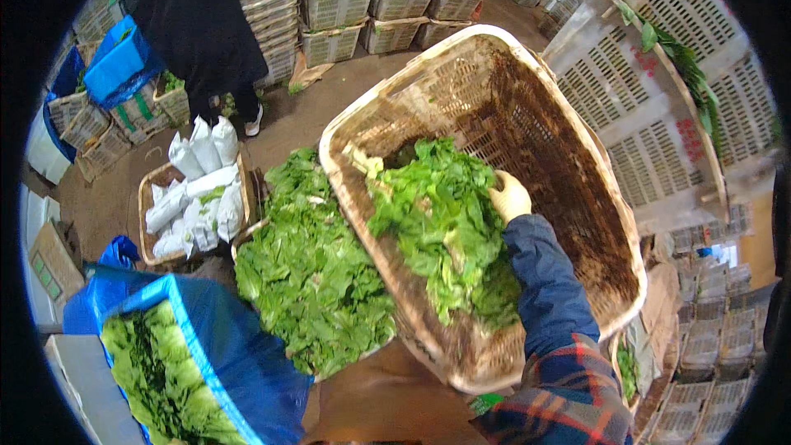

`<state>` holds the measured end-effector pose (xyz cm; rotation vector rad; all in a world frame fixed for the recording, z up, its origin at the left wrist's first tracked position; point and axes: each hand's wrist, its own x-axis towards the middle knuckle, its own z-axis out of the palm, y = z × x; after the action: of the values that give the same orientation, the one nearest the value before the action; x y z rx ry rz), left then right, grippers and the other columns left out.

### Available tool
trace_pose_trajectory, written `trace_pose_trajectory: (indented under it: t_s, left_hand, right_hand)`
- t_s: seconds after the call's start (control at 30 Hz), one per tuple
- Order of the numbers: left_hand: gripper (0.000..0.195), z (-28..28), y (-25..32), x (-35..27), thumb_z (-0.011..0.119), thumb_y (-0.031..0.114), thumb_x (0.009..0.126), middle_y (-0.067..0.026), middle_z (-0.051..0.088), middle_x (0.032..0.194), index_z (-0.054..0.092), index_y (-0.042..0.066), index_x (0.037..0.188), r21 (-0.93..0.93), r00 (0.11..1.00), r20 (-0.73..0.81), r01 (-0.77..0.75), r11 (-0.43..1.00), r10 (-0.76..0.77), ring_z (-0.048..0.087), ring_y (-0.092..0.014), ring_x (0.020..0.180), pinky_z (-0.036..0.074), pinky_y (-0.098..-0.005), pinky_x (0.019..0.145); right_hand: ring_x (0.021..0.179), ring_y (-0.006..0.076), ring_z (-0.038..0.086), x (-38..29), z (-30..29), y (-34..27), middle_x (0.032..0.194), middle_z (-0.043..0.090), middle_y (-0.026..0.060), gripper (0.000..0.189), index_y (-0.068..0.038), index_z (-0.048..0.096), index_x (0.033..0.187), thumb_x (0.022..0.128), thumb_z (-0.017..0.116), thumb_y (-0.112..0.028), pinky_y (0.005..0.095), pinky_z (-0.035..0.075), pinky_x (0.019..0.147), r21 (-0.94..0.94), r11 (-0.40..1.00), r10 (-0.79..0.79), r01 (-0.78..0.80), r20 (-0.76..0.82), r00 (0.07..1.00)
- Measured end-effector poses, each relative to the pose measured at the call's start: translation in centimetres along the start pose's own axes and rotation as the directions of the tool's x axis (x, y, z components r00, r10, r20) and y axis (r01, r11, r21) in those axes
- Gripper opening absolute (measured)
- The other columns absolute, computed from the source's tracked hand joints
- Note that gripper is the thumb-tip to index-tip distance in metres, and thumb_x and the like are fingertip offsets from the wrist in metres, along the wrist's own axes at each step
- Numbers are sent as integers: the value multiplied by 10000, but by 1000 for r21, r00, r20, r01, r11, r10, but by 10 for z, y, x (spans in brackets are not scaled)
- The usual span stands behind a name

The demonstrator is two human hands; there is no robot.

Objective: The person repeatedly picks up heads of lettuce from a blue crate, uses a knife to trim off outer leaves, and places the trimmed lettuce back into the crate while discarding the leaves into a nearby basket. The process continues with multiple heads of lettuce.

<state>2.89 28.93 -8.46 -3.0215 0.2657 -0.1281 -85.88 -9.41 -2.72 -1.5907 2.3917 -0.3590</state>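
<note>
My right hand (510, 196), in a pale glove, is inside a dirty plastic crate (621, 210) that stands tilted before me. Its fingers curl against the right side of a heap of leafy greens (445, 216); whether they grip it is hidden by the leaves. The greens lie towards the crate's left side, and the rest of its stained inner wall shows. My left hand is out of view. Left of the crate, touching its rim, is a large pile of similar green leaves (309, 272) in another container.
A blue-lined box of lettuce (157, 377) stands at the lower left. Beyond it, a crate (143, 216) holds white packets. A person in dark clothing (191, 25) stands at the upper left. Stacked crates (337, 6) line the back, and more crates (642, 117) rise at right.
</note>
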Motion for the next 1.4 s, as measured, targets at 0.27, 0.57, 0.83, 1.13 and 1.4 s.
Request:
trace_pose_trajectory:
  t_s: [0.27, 0.57, 0.83, 1.13, 1.4]
  left_hand:
    - [623, 1, 185, -162, 688, 208, 905, -292, 582, 1381, 481, -25, 1445, -291, 668, 112, -686, 667, 736, 555, -446, 1278, 435, -443, 1098]
    - [609, -81, 303, -362, 710, 77, 900, -147, 582, 1454, 511, 38, 1474, -978, -12, 198, -75, 196, 980, 555, -254, 1339, 460, -377, 1087]
    - [1214, -61, 302, -427, 918, 333, 755, -148, 412, 1520, 99, 153, 1633, -252, -397, -19, 890, 380, 918, 446, -391, 1375, 525, -644, 969]
    - [750, -64, 256, -237, 893, 254, 736, -57, 669, 1275, 572, 36, 1377, -983, -33, -113, 152, -107, 993, 615, -219, 1162, 473, -386, 1036]
    - [765, -139, 188, -203, 915, 121, 626, -70, 688, 1234, 586, 23, 1310, -977, -247, 121, -202, 71, 961, 639, -169, 1126, 495, -344, 1027]
  right_hand:
    - [1208, 364, 637, 163, 95, 12, 1309, 661, 232, 848, -19, 603, 1373, 737, 855, -521, 415, 496, 1029, -63, 966, -193, 249, 460, 867]
    - [918, 256, 700, -2, 5, -26, 978, 725, 165, 359, -39, 698, 1097, 745, 658, 26, 331, 540, 835, 314, 900, -209, 301, -293, 933]
    - [860, 169, 659, -261, 1, -139, 1020, 708, 67, 318, 4, 653, 1195, 878, 669, -3, 309, 557, 743, 890, 244, -34, 385, -389, 921]
    - [961, 119, 705, -355, 28, -148, 1093, 751, 127, 348, -28, 706, 1216, 873, 759, -28, 281, 576, 810, 750, 642, -600, 162, 360, 714]
    - [872, 320, 686, -343, 35, -225, 968, 668, 104, 537, -98, 579, 1341, 816, 653, -9, 405, 566, 743, 97, 602, -797, 792, 23, 603]
